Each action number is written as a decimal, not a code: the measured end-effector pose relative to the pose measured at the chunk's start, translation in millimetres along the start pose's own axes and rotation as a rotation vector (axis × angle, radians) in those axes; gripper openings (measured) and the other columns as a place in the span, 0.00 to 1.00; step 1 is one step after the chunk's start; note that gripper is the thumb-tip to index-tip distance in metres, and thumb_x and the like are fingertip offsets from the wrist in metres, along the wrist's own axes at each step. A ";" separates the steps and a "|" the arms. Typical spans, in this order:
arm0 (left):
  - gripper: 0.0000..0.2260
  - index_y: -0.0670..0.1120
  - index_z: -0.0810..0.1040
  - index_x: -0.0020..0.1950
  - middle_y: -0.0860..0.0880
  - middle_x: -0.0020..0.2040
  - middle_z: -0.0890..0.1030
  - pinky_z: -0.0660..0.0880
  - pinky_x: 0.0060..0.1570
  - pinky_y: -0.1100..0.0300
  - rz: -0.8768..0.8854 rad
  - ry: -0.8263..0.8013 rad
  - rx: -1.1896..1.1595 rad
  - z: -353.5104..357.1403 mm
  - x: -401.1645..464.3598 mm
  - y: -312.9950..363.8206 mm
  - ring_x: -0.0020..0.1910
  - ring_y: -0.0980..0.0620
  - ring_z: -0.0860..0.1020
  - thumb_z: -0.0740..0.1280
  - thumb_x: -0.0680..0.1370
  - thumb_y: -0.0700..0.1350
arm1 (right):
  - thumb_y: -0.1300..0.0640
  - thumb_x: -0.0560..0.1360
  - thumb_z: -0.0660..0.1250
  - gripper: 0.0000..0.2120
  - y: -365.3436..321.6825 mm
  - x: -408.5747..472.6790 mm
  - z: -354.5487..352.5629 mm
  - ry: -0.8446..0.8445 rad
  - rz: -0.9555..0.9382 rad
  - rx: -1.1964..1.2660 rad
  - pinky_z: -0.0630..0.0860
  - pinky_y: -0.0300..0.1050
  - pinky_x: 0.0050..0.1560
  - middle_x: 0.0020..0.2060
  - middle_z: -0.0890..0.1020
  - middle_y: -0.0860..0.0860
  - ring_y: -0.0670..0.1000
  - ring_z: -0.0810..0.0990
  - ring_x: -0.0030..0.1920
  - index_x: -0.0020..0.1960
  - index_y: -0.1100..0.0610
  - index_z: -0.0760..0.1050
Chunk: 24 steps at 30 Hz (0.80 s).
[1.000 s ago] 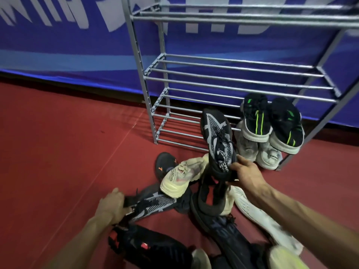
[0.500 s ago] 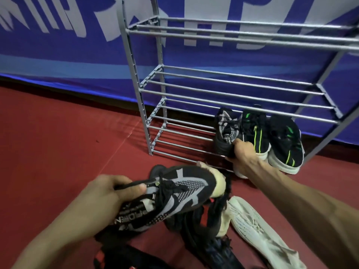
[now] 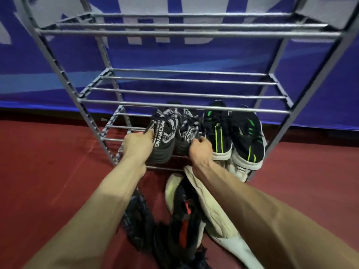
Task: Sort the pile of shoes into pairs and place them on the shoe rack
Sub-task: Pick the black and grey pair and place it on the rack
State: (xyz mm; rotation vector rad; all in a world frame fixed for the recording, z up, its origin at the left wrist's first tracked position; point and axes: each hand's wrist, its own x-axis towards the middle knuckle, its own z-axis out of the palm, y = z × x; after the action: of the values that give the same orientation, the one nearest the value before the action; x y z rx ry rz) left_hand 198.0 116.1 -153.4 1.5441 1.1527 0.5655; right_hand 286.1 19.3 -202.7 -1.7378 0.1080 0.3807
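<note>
A grey metal shoe rack [image 3: 186, 96] stands against a blue banner. On its lower shelf sit two black-and-white knit sneakers side by side. My left hand [image 3: 138, 145] grips the heel of the left knit sneaker [image 3: 165, 133]. My right hand [image 3: 201, 150] holds the heel of the right knit sneaker [image 3: 189, 127]. To their right rests a pair of black sneakers with green stripes [image 3: 233, 133]. The pile of shoes [image 3: 182, 220] lies on the floor under my forearms, partly hidden by them.
White shoes [image 3: 240, 170] sit below the black-green pair at the rack's right foot. A cream shoe [image 3: 217, 214] and dark shoes lie in the pile. The rack's two upper shelves hold nothing. Red floor [image 3: 48, 171] stretches to the left.
My left hand carried the second knit sneaker from the pile up to the rack beside the first. My right hand stayed on the first sneaker. The view moved closer to the rack.
</note>
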 end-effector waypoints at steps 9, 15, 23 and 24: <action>0.16 0.38 0.79 0.43 0.36 0.51 0.82 0.73 0.53 0.53 0.108 0.081 0.199 48.6 56.1 7.8 0.53 0.38 0.79 0.65 0.77 0.52 | 0.61 0.78 0.56 0.16 11.4 11.9 -0.4 -0.024 -0.028 -0.068 0.71 0.46 0.55 0.55 0.82 0.60 0.59 0.79 0.55 0.63 0.64 0.73; 0.16 0.37 0.82 0.49 0.35 0.54 0.82 0.75 0.58 0.49 0.061 0.173 0.221 52.4 74.1 -17.5 0.57 0.38 0.79 0.64 0.76 0.49 | 0.60 0.79 0.54 0.20 15.1 15.3 4.7 -0.047 -0.058 -0.139 0.72 0.48 0.60 0.59 0.79 0.61 0.61 0.77 0.60 0.69 0.63 0.67; 0.16 0.37 0.81 0.56 0.36 0.60 0.79 0.70 0.63 0.49 0.027 0.275 0.217 66.1 69.2 -25.9 0.61 0.36 0.75 0.61 0.79 0.47 | 0.58 0.81 0.54 0.17 18.6 16.1 1.5 -0.058 0.064 -0.113 0.66 0.43 0.48 0.58 0.80 0.60 0.60 0.78 0.58 0.66 0.63 0.69; 0.17 0.37 0.80 0.58 0.36 0.61 0.79 0.70 0.64 0.49 0.009 0.297 0.202 66.5 71.1 -27.4 0.61 0.36 0.75 0.60 0.80 0.47 | 0.59 0.81 0.54 0.17 18.3 16.6 1.1 -0.062 0.075 -0.106 0.66 0.42 0.49 0.59 0.79 0.60 0.60 0.77 0.59 0.66 0.63 0.69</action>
State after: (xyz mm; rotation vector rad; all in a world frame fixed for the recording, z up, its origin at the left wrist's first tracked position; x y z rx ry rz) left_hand 272.6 146.6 -214.5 1.6748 1.4654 0.7194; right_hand 296.4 18.9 -225.2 -1.8282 0.1106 0.5026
